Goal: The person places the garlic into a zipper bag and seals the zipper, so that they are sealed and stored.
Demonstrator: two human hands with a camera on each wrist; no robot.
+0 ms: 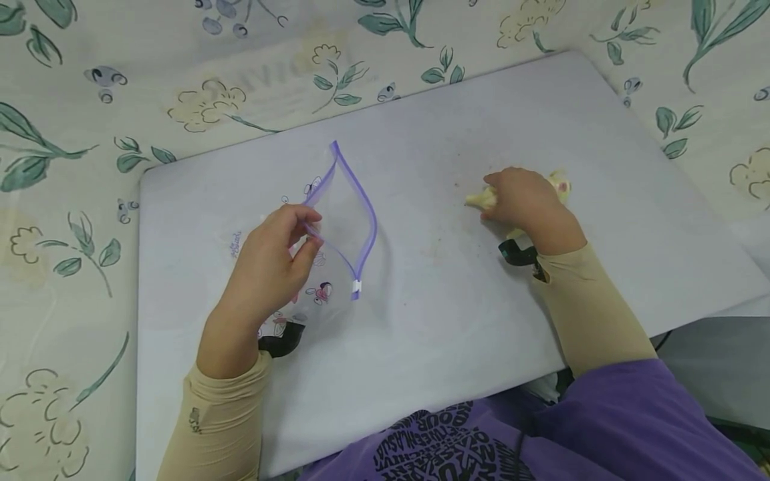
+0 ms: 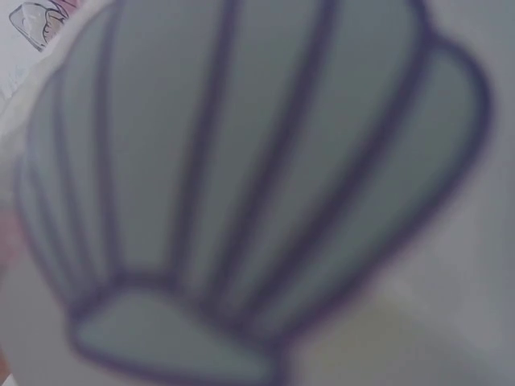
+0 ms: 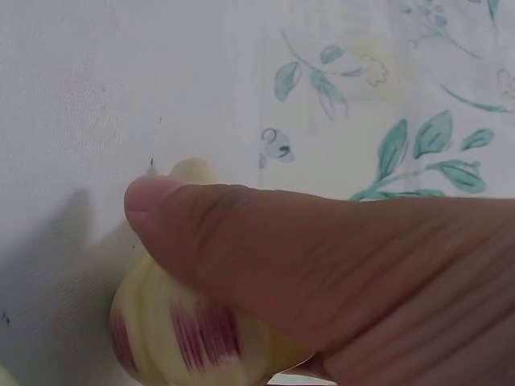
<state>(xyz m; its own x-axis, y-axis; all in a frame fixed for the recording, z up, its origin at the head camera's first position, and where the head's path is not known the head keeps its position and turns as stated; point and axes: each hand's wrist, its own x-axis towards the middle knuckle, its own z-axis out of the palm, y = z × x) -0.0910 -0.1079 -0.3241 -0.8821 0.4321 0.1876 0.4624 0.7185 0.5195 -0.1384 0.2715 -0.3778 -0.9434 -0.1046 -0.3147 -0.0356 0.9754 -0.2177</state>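
My left hand [image 1: 273, 257] pinches the near rim of a clear zip bag [image 1: 374, 227] with purple edging and printed pictures. The bag's mouth gapes wide toward the right, and a white slider [image 1: 357, 286] sits at its lower end. In the left wrist view a blurred shell print [image 2: 241, 161] fills most of the picture. On the right, my right hand [image 1: 523, 200] grips a pale garlic bulb [image 3: 193, 330] with purple streaks, thumb across it. Its stem [image 1: 479, 200] pokes out left of the fingers. A pale yellow part with a reddish mark [image 1: 561, 185] shows behind the hand.
The white table [image 1: 421, 347] stands against a floral-patterned cloth [image 1: 240, 73]. Small dark crumbs [image 1: 457, 184] dot the surface near the right hand. A pale yellow edge [image 3: 5, 378] shows at the right wrist view's lower left corner. Black wrist straps [image 1: 283, 341] hang under the sleeves.
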